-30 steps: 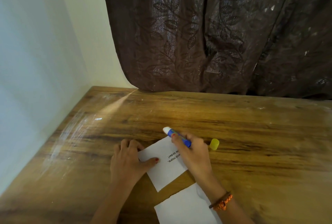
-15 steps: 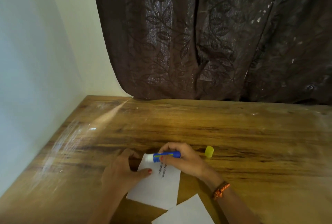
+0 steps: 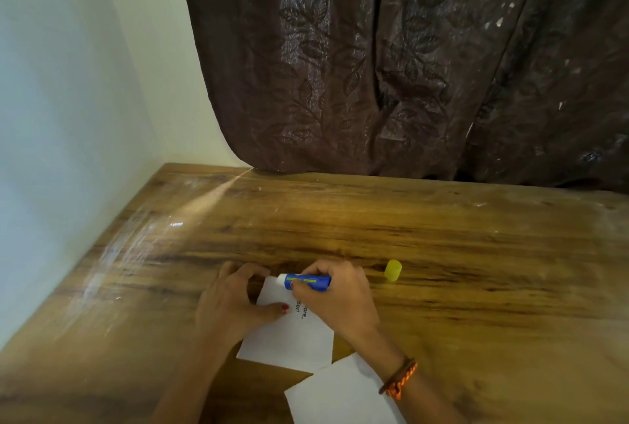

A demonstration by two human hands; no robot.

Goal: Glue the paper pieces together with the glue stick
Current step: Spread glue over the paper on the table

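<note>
A white paper piece (image 3: pixel 289 338) with a little black print lies on the wooden table (image 3: pixel 442 253). My left hand (image 3: pixel 231 304) presses flat on its left side, thumb on the sheet. My right hand (image 3: pixel 337 297) grips a blue glue stick (image 3: pixel 306 281), held nearly level with its white tip at the paper's far left corner. A second white paper piece (image 3: pixel 340 393) lies nearer me, partly under my right forearm. The stick's yellow cap (image 3: pixel 393 269) lies on the table to the right of my right hand.
A dark brown leaf-patterned curtain (image 3: pixel 408 66) hangs behind the table's far edge. A pale wall (image 3: pixel 68 117) runs along the table's left side. My right wrist carries an orange braided bracelet (image 3: pixel 400 379).
The glue stick has swung from pointing up and away to lying nearly level with its tip at the paper's far left corner. The paper has turned slightly under my left hand.
</note>
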